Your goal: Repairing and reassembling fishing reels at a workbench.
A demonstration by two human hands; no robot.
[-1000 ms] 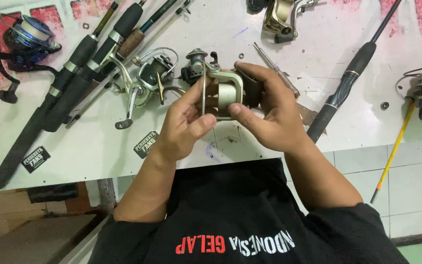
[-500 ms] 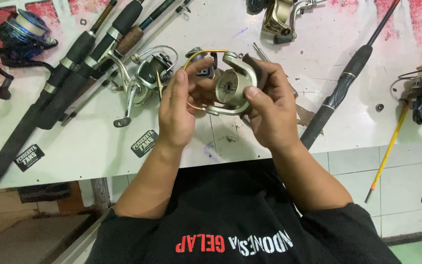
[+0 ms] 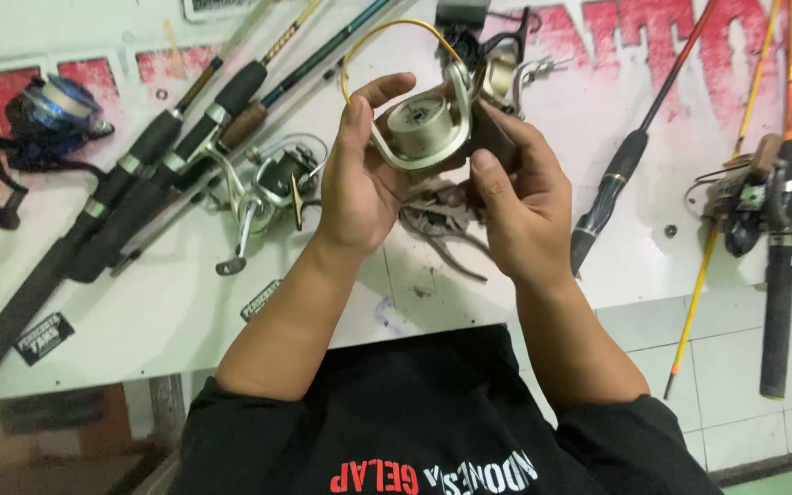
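White workbench strewn with rods: I watch left hand and right hand, fingers curled, grip beige spinning reel; bail raised, pliers near, reel unmounted.

Reel held between both hands above tabletop centre. Rods lie toward left edge; pliers on tabletop beneath hands. More rods near right edge.

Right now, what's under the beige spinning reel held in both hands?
Below the beige spinning reel, between left hand and right hand, silver metal pliers lie on the white bench. Their jaws and whatever else sits there are hidden by the hands.
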